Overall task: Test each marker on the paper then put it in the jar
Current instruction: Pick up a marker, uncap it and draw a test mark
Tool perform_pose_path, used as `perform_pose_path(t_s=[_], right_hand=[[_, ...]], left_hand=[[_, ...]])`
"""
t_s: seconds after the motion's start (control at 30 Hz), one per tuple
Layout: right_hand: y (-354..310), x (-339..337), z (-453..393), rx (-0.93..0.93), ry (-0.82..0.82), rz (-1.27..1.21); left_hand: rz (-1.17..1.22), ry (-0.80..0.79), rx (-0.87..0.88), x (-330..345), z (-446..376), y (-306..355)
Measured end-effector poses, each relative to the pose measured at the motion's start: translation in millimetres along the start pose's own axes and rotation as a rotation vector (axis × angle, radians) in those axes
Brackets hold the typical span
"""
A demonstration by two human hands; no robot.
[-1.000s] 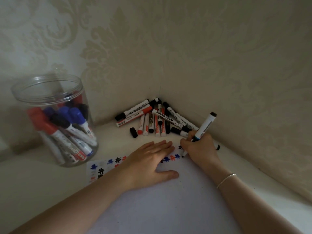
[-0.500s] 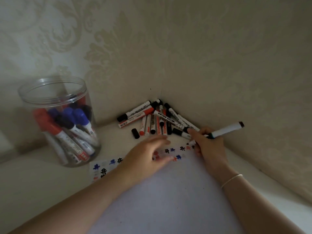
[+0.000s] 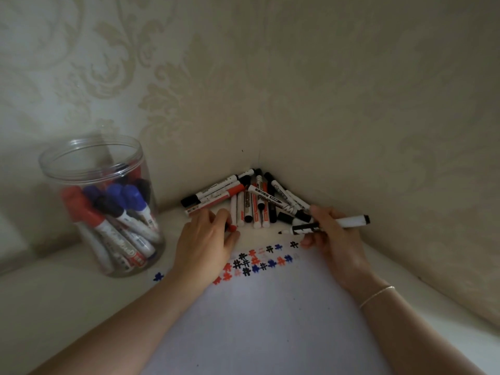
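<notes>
Both hands work at the far edge of the paper [image 3: 257, 320]. Right hand [image 3: 334, 239] grips an uncapped black marker [image 3: 328, 226] level above the tabletop [image 3: 54, 307], tip pointing toward the left hand [image 3: 205, 239], whose curled fingers pinch a small cap [image 3: 231, 228]. Loose markers [image 3: 251, 198] lie piled just beyond both hands. Left of the left hand stands the jar [image 3: 102, 207], holding markers.

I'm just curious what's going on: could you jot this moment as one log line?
right hand: holds uncapped black marker | left hand: reaching at loose cap | jar: part full | paper: test marks
</notes>
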State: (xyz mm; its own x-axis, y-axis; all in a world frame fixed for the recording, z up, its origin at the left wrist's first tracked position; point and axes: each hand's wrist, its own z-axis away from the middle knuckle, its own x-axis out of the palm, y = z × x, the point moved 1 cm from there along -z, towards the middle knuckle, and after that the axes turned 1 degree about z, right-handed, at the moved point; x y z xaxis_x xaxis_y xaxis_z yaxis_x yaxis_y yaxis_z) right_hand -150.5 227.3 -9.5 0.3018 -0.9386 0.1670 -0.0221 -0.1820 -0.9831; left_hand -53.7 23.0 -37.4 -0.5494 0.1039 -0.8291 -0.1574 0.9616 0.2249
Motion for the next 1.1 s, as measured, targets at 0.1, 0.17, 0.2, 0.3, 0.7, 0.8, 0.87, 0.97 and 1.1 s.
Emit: perform_pose_path(t_s=[0.1,0.17,0.2,0.3,0.7,0.8,0.87,0.97,1.1], right_hand=[[-0.5,1.1,1.4,0.012,-0.073,0.011],[0.9,-1.4,0.8,0.04,-0.095,-0.062],[1.3,-2.5,0.4,0.056,-0.106,-0.102],[-1.1,-3.4,2.2,0.084,-0.134,-0.16],[-1.7,-0.3,1.4,0.045,-0.149,-0.201],[-1.0,-0.6,1.3,0.037,-0.145,-0.207],[-0.9,-0.7,1.4,0.036,-0.15,-0.198],[0.3,-2.2,-0.4,0.043,-0.139,-0.198],[-0.1,-6.2,-1.8,0.055,-0.13,-0.269]], left_hand=[[0.043,0.006,-0.036,0.2,-1.4,-0.2],[0.102,0.043,-0.049,-3.3,-2.3,2.6],[0.155,0.055,-0.034,-5.8,-1.7,6.1],[0.397,0.019,0.043,-11.8,2.0,21.2],[0.513,-0.078,0.121,-4.7,3.4,23.8],[0.524,-0.076,0.116,-6.5,4.0,24.8],[0.535,-0.075,0.116,-7.2,3.9,24.5],[0.583,-0.067,0.101,-8.2,3.7,24.3],[0.847,-0.099,-0.051,-14.7,0.6,21.6]])
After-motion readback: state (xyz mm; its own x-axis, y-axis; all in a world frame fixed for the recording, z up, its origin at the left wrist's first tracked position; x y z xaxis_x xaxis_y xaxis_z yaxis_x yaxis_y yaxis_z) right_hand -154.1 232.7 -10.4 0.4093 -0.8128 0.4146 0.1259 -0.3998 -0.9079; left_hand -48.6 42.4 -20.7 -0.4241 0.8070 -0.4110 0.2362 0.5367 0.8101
